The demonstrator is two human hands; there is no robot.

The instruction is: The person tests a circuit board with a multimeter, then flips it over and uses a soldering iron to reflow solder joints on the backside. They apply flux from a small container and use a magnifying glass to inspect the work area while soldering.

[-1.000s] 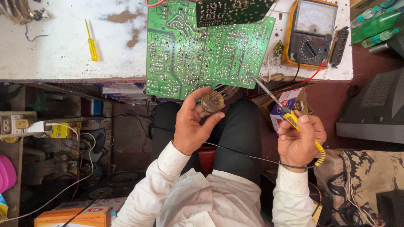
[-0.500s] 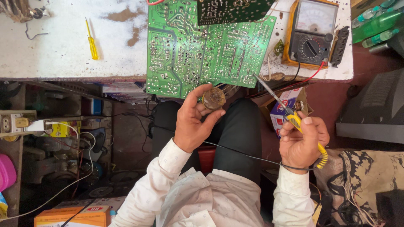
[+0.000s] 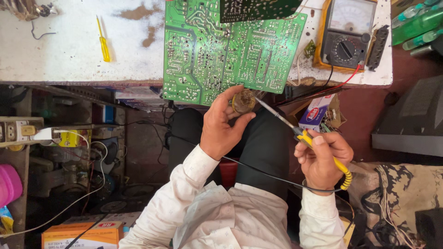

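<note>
A: We're looking down on a repair bench. Our left hand point(image 3: 221, 124) grips a small round tin point(image 3: 243, 101) of brownish paste, pinched between thumb and fingers and lifted off the lap at abt 12 o'clock from the wrist, just under the near edge of the green circuit board point(image 3: 230, 55).

B: Why held up and not set down?

A: We judge it's so the iron can reach it w/o leaning. Our right hand point(image 3: 323, 159) is clenched round the yellow handle of the soldering iron point(image 3: 295, 131), pen-style; the shaft runs toward 10 o'clock and its tip meets the tin's rim or its contents, we can't tell which.

B: And the board?

A: Solder side up, half on the white tabletop point(image 3: 64, 50), half overhanging toward us, which likely keeps the joints w/in reach of a seated person. A second, darker board point(image 3: 258, 8) overlaps it at 12 o'clock.

B: Other kit?

A: An analogue meter point(image 3: 346, 34) in a yellow case at 2 o'clock, leads trailing off the edge; a yellow screwdriver point(image 3: 103, 41) at 10 o'clock, well apart from both hands. The iron's black cord point(image 3: 267, 174) loops across the lap, clear of the tip.
</note>
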